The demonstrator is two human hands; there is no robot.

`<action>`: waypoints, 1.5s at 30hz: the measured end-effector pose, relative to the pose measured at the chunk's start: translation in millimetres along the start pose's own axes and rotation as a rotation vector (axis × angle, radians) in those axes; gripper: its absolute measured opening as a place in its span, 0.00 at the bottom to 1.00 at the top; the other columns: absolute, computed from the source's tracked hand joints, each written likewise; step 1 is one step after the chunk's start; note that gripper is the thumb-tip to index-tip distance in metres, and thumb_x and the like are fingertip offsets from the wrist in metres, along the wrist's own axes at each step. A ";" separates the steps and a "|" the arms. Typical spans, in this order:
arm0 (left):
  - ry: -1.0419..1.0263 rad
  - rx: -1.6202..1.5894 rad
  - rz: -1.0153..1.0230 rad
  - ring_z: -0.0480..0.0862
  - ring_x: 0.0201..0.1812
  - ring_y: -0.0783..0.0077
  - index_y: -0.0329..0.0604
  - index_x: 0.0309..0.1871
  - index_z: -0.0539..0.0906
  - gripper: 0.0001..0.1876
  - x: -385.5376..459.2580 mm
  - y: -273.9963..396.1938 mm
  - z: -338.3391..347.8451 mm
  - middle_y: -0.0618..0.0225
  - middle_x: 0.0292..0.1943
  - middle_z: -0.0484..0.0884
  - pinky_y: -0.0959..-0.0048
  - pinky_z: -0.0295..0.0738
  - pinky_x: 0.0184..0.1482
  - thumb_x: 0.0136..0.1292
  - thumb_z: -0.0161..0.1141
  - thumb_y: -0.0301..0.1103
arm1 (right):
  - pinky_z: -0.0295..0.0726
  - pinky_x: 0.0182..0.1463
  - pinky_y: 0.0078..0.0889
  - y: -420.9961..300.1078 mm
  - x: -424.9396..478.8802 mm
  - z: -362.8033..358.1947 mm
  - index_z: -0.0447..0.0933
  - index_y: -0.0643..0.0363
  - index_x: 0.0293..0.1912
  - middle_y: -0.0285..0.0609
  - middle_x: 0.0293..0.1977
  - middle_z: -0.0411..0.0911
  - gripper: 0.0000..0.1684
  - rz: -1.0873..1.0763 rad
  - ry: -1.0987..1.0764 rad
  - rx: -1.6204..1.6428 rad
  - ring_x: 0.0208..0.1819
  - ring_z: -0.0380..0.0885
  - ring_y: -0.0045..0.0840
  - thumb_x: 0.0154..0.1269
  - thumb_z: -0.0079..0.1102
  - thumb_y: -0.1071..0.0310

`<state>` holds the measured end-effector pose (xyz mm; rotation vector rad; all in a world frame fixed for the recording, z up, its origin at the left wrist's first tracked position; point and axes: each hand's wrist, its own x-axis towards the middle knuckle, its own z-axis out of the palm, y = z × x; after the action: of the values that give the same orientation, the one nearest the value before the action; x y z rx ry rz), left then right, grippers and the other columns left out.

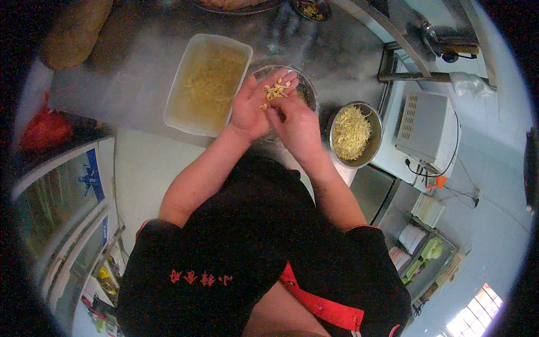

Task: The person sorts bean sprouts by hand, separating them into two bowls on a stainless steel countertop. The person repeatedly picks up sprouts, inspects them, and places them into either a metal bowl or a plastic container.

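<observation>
My left hand point(252, 111) is turned palm up, with several yellow-headed soybean sprouts point(273, 90) lying loose on its palm and fingers. The fingertips of my right hand point(297, 122) are bent over that palm, close to the sprouts; whether they pinch one is hard to tell. Under both hands is a round bowl point(310, 86), mostly hidden. To the left, a rectangular translucent plastic tub point(170, 101) holds cloudy yellowish water with sprouts in it. To the right, a round metal bowl point(377, 141) holds a heap of bean sprouts point(351, 132).
The bowls and tub stand on a metal worktop point(134, 80). At its far side are a large round dish point(240, 9) and a small dark bowl point(311, 9). A red plastic bag point(46, 128) lies left, above a glass-doored cabinet point(63, 189). A white appliance point(425, 126) stands right.
</observation>
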<state>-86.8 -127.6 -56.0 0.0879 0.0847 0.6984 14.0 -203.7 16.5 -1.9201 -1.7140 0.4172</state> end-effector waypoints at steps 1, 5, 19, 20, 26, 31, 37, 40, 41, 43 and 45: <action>0.005 -0.002 0.003 0.53 0.82 0.50 0.34 0.80 0.56 0.45 0.3 -0.5 0.2 0.46 0.81 0.53 0.52 0.45 0.83 0.75 0.44 0.63 | 0.84 0.48 0.49 0.0 0.6 0.8 0.83 0.57 0.47 0.52 0.43 0.84 0.14 0.007 -0.007 -0.016 0.42 0.84 0.49 0.64 0.66 0.62; 0.027 -0.076 0.017 0.62 0.78 0.50 0.32 0.76 0.63 0.41 0.1 -1.8 -3.5 0.46 0.77 0.64 0.52 0.53 0.80 0.77 0.42 0.62 | 0.84 0.42 0.33 0.1 0.3 2.8 0.83 0.58 0.42 0.47 0.38 0.84 0.08 -0.026 0.074 0.027 0.37 0.86 0.35 0.62 0.69 0.70; 0.104 -0.159 -0.051 0.66 0.76 0.48 0.29 0.71 0.68 0.35 19.4 0.1 20.1 0.45 0.73 0.69 0.52 0.58 0.79 0.78 0.45 0.55 | 0.83 0.51 0.48 94.2 -58.7 37.6 0.83 0.60 0.45 0.53 0.49 0.83 0.12 0.144 0.038 0.093 0.46 0.83 0.51 0.61 0.67 0.69; 0.108 -0.122 -0.088 0.68 0.75 0.48 0.28 0.70 0.70 0.33 25.4 -5.0 26.0 0.45 0.71 0.70 0.52 0.60 0.78 0.79 0.43 0.53 | 0.83 0.51 0.48 89.5 -56.0 34.5 0.83 0.61 0.44 0.53 0.45 0.84 0.11 0.213 -0.033 0.142 0.46 0.83 0.50 0.61 0.66 0.70; 0.181 0.444 -0.325 0.80 0.63 0.54 0.31 0.63 0.77 0.24 76.0 -81.0 7.5 0.49 0.60 0.81 0.56 0.71 0.71 0.80 0.46 0.44 | 0.82 0.51 0.49 99.6 -95.4 54.8 0.83 0.62 0.47 0.55 0.43 0.85 0.13 0.299 -0.073 0.501 0.45 0.84 0.51 0.63 0.62 0.70; 0.024 1.029 -0.445 0.82 0.58 0.68 0.35 0.60 0.83 0.18 108.3 -182.6 0.7 0.60 0.56 0.86 0.70 0.72 0.66 0.75 0.56 0.38 | 0.81 0.51 0.51 91.3 -118.5 27.1 0.83 0.62 0.47 0.57 0.43 0.85 0.14 0.417 -0.139 0.561 0.44 0.83 0.53 0.64 0.62 0.67; 0.046 1.219 -0.440 0.84 0.45 0.74 0.41 0.49 0.87 0.14 132.9 -209.2 43.4 0.67 0.46 0.88 0.72 0.78 0.52 0.74 0.57 0.40 | 0.82 0.49 0.48 125.0 -143.9 23.1 0.84 0.59 0.46 0.53 0.41 0.86 0.12 0.356 -0.044 0.622 0.44 0.84 0.50 0.65 0.63 0.65; 0.118 1.227 -0.351 0.81 0.35 0.78 0.44 0.39 0.84 0.12 139.4 -181.2 93.8 0.71 0.36 0.85 0.75 0.78 0.40 0.75 0.56 0.40 | 0.83 0.50 0.46 135.6 -145.1 26.6 0.85 0.57 0.46 0.50 0.40 0.86 0.11 0.290 0.003 0.665 0.44 0.85 0.47 0.66 0.63 0.65; 0.170 1.254 -0.313 0.79 0.32 0.79 0.45 0.36 0.83 0.12 135.1 -169.9 112.3 0.73 0.32 0.83 0.76 0.77 0.36 0.75 0.56 0.39 | 0.83 0.50 0.45 138.7 -144.1 30.0 0.85 0.56 0.46 0.49 0.40 0.87 0.11 0.259 0.007 0.679 0.44 0.85 0.46 0.66 0.63 0.65; -0.114 1.701 0.020 0.76 0.29 0.79 0.44 0.34 0.79 0.11 124.4 -139.5 123.9 0.75 0.30 0.79 0.78 0.74 0.34 0.74 0.55 0.37 | 0.83 0.50 0.43 140.9 -139.5 30.0 0.85 0.55 0.47 0.49 0.40 0.86 0.11 0.218 0.018 0.684 0.44 0.85 0.45 0.67 0.62 0.65; -0.083 1.566 0.147 0.75 0.32 0.78 0.43 0.35 0.78 0.08 108.7 -100.1 115.1 0.74 0.31 0.78 0.77 0.74 0.38 0.71 0.56 0.34 | 0.83 0.49 0.42 139.5 -132.8 27.5 0.85 0.55 0.47 0.49 0.41 0.86 0.11 0.207 0.010 0.677 0.43 0.85 0.43 0.67 0.62 0.66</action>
<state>72.3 -139.9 42.0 1.6311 0.5361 0.6291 93.4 -337.1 -100.8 -1.5775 -1.1516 0.9264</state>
